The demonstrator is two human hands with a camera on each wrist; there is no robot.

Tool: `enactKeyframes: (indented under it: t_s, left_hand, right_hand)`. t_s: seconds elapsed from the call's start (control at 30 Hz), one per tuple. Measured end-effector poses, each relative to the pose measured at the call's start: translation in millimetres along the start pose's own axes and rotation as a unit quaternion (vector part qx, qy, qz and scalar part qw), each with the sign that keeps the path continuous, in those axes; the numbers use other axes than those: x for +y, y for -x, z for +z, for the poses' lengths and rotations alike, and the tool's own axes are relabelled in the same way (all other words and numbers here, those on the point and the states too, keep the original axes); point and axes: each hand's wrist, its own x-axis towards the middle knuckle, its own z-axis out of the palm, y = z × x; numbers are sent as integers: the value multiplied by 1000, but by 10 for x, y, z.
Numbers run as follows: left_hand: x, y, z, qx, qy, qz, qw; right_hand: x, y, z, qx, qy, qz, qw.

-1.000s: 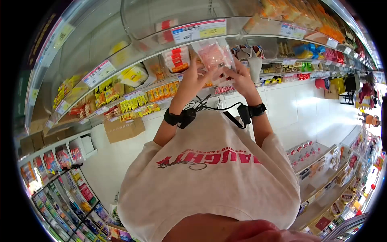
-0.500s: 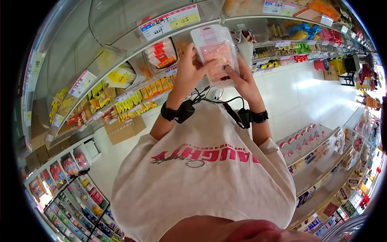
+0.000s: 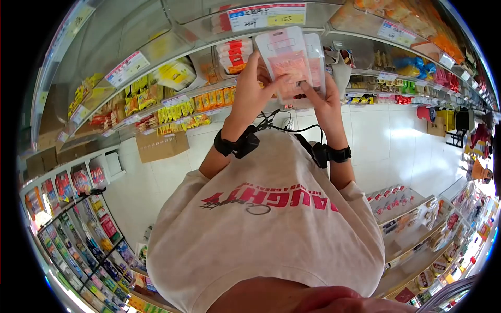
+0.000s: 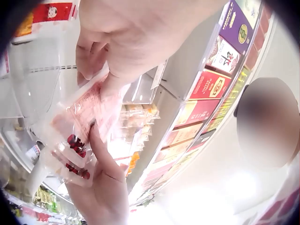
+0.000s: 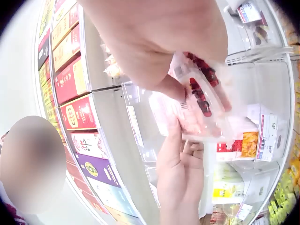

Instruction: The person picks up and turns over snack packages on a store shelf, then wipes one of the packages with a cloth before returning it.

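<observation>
Two clear plastic packets of pink contents are held up before the shelf, the front packet point(image 3: 281, 49) overlapping the rear packet point(image 3: 316, 60). My left hand point(image 3: 251, 93) grips the front one at its left side, thumb lying across its face. On the other side, my right hand point(image 3: 328, 107) holds both near their lower right part, thumb on the front. Dark red printed marks show at the lower ends of the packets point(image 4: 77, 145) in the left wrist view. In the right wrist view, my right hand point(image 5: 168, 42) partly covers them.
Behind the hands, a shelf carries red-and-white packs point(image 3: 234, 55), a yellow-white bag point(image 3: 176, 74) and price tags point(image 3: 267, 16). A cardboard box point(image 3: 162, 146) sits on the floor at left. Low shelving point(image 3: 407, 250) stands behind at right. Black cables point(image 3: 282, 127) hang between the wrist straps.
The packets, earlier nearly stacked, now fan apart, the rear one showing further to the right. Both hands have stayed on them, and the head view has shifted slightly.
</observation>
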Motion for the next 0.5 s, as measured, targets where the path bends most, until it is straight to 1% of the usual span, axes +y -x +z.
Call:
enactKeyframes:
  t_s: [0.03,0.13,0.2,0.33,0.4,0.5]
  left_hand:
    - [-27,13,-31,19,-7,-9,1000]
    - [-69,49,-130,31,19,-1,999]
    - [-83,110,-189,53,13,-20,998]
    - [-145,166,-301,79,1,-31,996]
    - [-151,196,-322,103,6,-22,994]
    - [-138,226,-363,118,5,-27,993]
  right_hand:
    - [11,-22,30,0,-5,4,1000]
    - [35,-91,117,-6,-17,17,1000]
    - [58,-96,178,-14,-25,32,999]
    - [99,-154,267,-41,4,21,999]
    - [126,-192,287,-58,18,19,998]
    - [130,-218,352,-65,-4,25,998]
